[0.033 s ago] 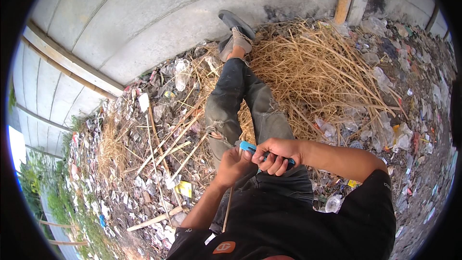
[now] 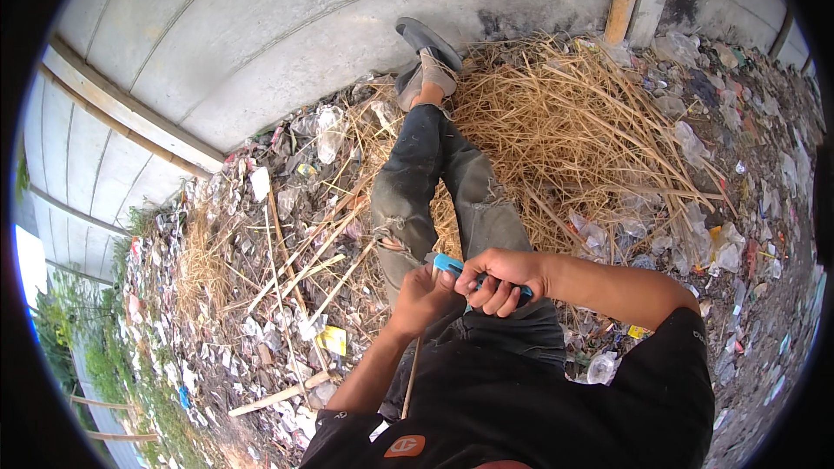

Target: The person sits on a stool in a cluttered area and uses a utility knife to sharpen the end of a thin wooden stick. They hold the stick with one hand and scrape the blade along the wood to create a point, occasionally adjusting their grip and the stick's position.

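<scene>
My right hand point(image 2: 502, 280) is wrapped round the handle of a blue and black utility knife point(image 2: 448, 264). The knife's front end meets the closed fingers of my left hand point(image 2: 422, 297), over my lap. A thin bamboo strip point(image 2: 412, 382) runs from the left hand down along my shirt, gripped by the fingers. Where blade and strip meet is too small and covered to make out. Both hands touch or nearly touch each other above my dark, torn trousers point(image 2: 491, 213).
A heap of dry shavings point(image 2: 556, 122) lies beyond and right of my legs. Split bamboo pieces point(image 2: 295, 282) lie to the left, among scattered litter. A grey concrete wall point(image 2: 287, 26) stands ahead, near my shoes point(image 2: 428, 43). Green plants point(image 2: 104, 356) grow at far left.
</scene>
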Motion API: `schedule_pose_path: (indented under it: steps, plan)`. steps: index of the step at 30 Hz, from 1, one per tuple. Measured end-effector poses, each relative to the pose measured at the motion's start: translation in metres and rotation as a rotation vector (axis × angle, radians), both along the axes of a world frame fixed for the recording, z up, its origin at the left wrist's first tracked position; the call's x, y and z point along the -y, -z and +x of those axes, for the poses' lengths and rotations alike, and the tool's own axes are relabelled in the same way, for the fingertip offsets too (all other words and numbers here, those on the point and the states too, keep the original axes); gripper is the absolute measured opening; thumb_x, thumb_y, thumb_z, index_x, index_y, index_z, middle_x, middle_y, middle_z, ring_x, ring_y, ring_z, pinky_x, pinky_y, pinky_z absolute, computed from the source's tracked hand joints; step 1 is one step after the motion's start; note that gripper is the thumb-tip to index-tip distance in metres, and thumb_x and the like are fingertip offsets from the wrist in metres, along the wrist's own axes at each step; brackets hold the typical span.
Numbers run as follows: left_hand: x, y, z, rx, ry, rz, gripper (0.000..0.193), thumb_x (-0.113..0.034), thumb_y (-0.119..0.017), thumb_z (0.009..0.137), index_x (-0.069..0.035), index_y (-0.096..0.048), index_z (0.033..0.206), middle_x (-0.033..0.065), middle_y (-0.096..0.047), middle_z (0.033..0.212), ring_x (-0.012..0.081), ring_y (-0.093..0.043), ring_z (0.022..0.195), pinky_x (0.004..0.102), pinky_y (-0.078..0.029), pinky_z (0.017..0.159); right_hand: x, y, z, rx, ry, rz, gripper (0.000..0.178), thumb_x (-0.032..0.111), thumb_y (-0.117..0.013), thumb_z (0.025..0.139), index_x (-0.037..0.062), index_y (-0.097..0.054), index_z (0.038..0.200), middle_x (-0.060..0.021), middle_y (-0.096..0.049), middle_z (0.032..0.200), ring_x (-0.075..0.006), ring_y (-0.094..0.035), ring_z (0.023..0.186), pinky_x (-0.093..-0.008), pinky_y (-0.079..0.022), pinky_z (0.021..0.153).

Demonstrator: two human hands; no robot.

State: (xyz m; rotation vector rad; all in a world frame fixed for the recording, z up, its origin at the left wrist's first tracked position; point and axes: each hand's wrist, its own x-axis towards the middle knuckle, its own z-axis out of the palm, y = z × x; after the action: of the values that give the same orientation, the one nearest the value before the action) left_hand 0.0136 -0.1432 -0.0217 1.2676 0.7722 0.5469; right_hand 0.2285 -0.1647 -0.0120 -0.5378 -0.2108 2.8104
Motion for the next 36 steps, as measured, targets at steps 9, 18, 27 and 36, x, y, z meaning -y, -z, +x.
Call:
schedule_pose_path:
  steps: [9,18,27,36]
  plan:
    - [-0.003,0.017,0.005,-0.253,-0.203,-0.082,0.037,-0.034,-0.061,0.103,-0.003,-0.064,0.084,-0.0046,-0.059,0.072,0.0014,-0.045,0.065,0.0233,-0.038,0.055,0.017,-0.006,-0.027,0.251,0.391,0.063,0.022,0.02,-0.051,0.093,0.014,-0.04,0.075,0.0065,-0.03,0.059,-0.0043,-0.025,0.042,-0.0236,-0.021,0.037]
    - [-0.009,0.009,-0.022,-0.036,-0.037,-0.263,0.047,-0.048,-0.065,0.097,-0.005,-0.061,0.078,-0.004,-0.052,0.06,0.004,-0.041,0.051,0.0245,-0.028,0.044,0.005,-0.006,-0.02,0.161,0.036,0.174,0.027,0.021,-0.05,0.095,0.0143,-0.038,0.073,0.0067,-0.03,0.058,-0.0031,-0.026,0.043,-0.0208,-0.02,0.036]
    - [-0.01,0.001,-0.026,0.305,0.179,-0.493,0.038,-0.04,-0.071,0.095,-0.013,-0.051,0.077,-0.0073,-0.037,0.057,0.0043,-0.029,0.045,0.0245,-0.016,0.042,0.003,-0.015,0.0,-0.045,-0.036,-0.042,0.025,0.022,-0.05,0.098,0.0138,-0.04,0.077,0.0096,-0.031,0.058,0.0022,-0.027,0.041,-0.0153,-0.023,0.031]
    - [-0.002,0.021,-0.016,0.108,0.054,-0.246,0.035,-0.035,-0.066,0.1,-0.011,-0.053,0.077,-0.0068,-0.046,0.062,0.0025,-0.036,0.053,0.0233,-0.025,0.046,0.012,-0.011,-0.007,-0.017,0.029,-0.052,0.021,0.02,-0.049,0.097,0.0145,-0.041,0.078,0.0088,-0.031,0.059,0.0006,-0.025,0.041,-0.0169,-0.022,0.033]
